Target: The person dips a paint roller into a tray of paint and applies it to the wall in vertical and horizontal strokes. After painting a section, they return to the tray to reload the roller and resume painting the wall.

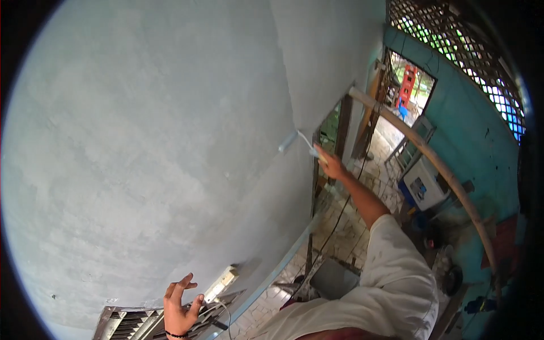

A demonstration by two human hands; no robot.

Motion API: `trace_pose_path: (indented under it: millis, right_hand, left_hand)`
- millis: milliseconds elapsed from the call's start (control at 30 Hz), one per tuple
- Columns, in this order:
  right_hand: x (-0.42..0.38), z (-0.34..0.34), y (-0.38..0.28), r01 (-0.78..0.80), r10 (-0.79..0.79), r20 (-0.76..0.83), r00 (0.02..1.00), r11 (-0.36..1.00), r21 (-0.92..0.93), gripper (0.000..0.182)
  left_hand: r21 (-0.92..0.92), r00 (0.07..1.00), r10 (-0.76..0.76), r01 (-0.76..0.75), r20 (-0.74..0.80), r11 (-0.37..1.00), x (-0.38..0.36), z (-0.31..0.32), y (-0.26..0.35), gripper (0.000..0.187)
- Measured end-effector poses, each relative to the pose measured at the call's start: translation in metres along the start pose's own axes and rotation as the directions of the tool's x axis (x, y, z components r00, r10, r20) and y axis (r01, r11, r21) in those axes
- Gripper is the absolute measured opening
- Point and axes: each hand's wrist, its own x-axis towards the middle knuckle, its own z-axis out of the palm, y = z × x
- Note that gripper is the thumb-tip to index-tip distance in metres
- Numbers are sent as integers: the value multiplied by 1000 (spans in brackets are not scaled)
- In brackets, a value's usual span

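My right hand (330, 163) is wrapped round the handle of a small paint roller (288, 141), out at the end of my stretched arm. The roller's sleeve lies against the grey wall (170, 124), near the corner of a window or door opening. Low in the view, my left hand (180, 303) is raised with its fingers apart and slightly bent, holding nothing. A dark bead bracelet circles that wrist. Just right of this hand, a white electrical outlet box (222, 283) with a cable is beside the wall.
A long bamboo pole (422, 144) slants across the right side. Beyond it stand a white and blue cooler (424, 184) and a teal wall (470, 124) with lattice above. Louvred slats (133, 324) are at the lower left. A black cable (340, 218) crosses the tiled floor (340, 226).
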Motion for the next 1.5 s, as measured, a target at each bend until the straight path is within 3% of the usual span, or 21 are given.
trace_pose_path:
  millis: [100,200,333,433,533,633,933,1033,1133,1233,1333,1433,1500]
  right_hand:
    - [-1,-13,-15,-181,179,64,982,983,29,79]
    - [12,-31,-18,68,-70,-49,996,997,-47,80]
    - [40,-65,-64,-223,228,73,971,972,-78,76]
    - [34,-43,-45,-24,22,-62,998,999,-34,77]
    - [9,-29,-22,-10,12,16,1000,997,-81,80]
    - [-5,-26,-22,-167,185,164,969,979,-117,81]
    - [34,-59,-60,-59,62,-39,997,997,55,76]
    - [29,-64,-48,-208,199,144,969,977,49,77]
    - [12,-54,-25,-51,48,139,989,999,19,79]
    - [14,-54,-28,-213,226,185,956,973,-88,80]
    - [15,-62,-44,-257,262,168,950,965,-53,81]
    - [19,-50,-41,-162,161,44,986,986,31,81]
    - [16,-48,-34,-204,202,86,976,979,9,81]
  left_hand:
    - [-33,998,46,-47,-35,998,6,6,4,57]
    - [-40,998,55,-56,-28,998,8,4,7,57]
    - [-34,998,68,-68,-5,997,13,8,11,57]
    - [-44,998,70,-70,1,997,14,9,15,57]
    - [-58,998,61,-61,1,996,13,10,16,57]
    - [-54,997,71,-71,0,996,14,11,19,57]
    - [-49,996,89,-90,-12,995,10,9,20,55]
    - [-55,996,87,-86,4,995,11,11,18,57]
    - [-55,996,89,-88,7,995,12,14,16,57]
    - [-46,996,94,-93,14,995,14,13,18,56]
    - [-44,995,99,-98,17,994,16,13,23,56]
    - [-48,994,105,-104,16,993,19,16,25,56]
    - [-45,994,112,-111,18,993,22,16,25,56]
